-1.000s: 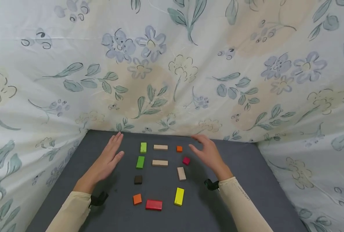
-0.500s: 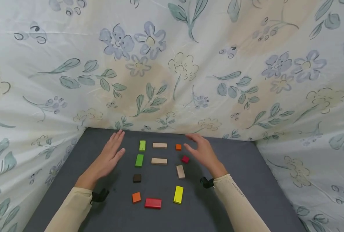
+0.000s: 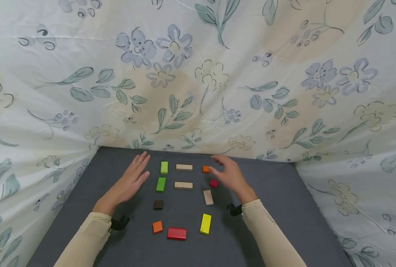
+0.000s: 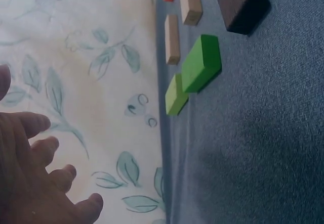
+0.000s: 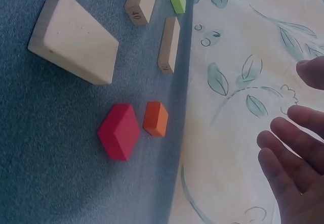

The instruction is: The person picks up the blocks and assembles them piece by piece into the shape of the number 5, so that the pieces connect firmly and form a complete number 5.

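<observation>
My left hand (image 3: 131,181) hovers over the table's left part, fingers straight and holding nothing. Nearest to it are a light green block (image 3: 164,167) and a darker green block (image 3: 160,184). On the other side my right hand (image 3: 231,176) hangs in the air with relaxed, slightly bent fingers and nothing in them. Its thumb overlaps the edge of a small orange block (image 3: 205,169) in the head view. Just below that hand lie a crimson block (image 3: 213,183) and a pale wooden block (image 3: 208,198). In the right wrist view the hand (image 5: 298,163) is apart from every block.
Two plain wooden blocks, a far one (image 3: 184,167) and a nearer one (image 3: 183,185), lie mid-table. A dark brown block (image 3: 158,205), an orange block (image 3: 157,227), a red block (image 3: 176,233) and a yellow block (image 3: 205,224) complete the ring. Floral cloth (image 3: 211,104) walls the grey table (image 3: 271,207).
Both hands have drifted inward, the left one to the right and the right one to the left. The view has tilted slightly. The blocks keep their arrangement.
</observation>
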`<state>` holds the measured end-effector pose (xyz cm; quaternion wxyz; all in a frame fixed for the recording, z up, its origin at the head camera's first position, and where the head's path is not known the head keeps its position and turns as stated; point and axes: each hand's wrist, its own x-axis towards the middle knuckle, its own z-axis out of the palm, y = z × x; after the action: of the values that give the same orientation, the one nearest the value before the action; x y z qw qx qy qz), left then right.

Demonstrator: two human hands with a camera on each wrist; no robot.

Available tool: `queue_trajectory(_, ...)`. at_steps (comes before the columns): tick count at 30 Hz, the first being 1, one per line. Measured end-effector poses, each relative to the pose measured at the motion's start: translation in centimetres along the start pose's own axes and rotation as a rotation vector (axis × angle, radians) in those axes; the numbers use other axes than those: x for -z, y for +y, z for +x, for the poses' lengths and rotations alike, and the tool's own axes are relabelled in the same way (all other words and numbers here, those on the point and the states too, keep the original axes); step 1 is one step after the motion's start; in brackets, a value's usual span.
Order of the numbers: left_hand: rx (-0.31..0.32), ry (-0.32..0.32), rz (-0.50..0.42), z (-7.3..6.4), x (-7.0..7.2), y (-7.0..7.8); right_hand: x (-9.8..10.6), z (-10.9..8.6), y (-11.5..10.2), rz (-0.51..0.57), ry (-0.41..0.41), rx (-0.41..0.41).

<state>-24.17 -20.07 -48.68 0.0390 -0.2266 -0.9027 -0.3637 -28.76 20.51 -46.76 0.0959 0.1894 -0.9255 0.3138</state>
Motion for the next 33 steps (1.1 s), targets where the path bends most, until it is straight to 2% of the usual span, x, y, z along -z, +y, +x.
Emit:
queue_trajectory(7, -0.003, -0.032, -0.016, 0.8, -1.0, 0.2, -0.5, 0.6, -0.1, 0.029, -0.013, -0.015)
queue_trajectory(18, 0.032, -0.079, -0.041, 1.4, -3.1, 0.3, -2.2, 1.1, 0.3, 0.076, -0.044, -0.043)
queue_trajectory(28, 0.019, -0.135, -0.011, 2.2, -4.1, -1.0, -2.9, 1.7, 0.2, 0.082, -0.086, -0.031)
queue_trajectory(33, 0.039, -0.169, -0.007, 2.8, -4.7, -1.6, -3.3, 2.1, 0.4, 0.091, -0.084, -0.046)
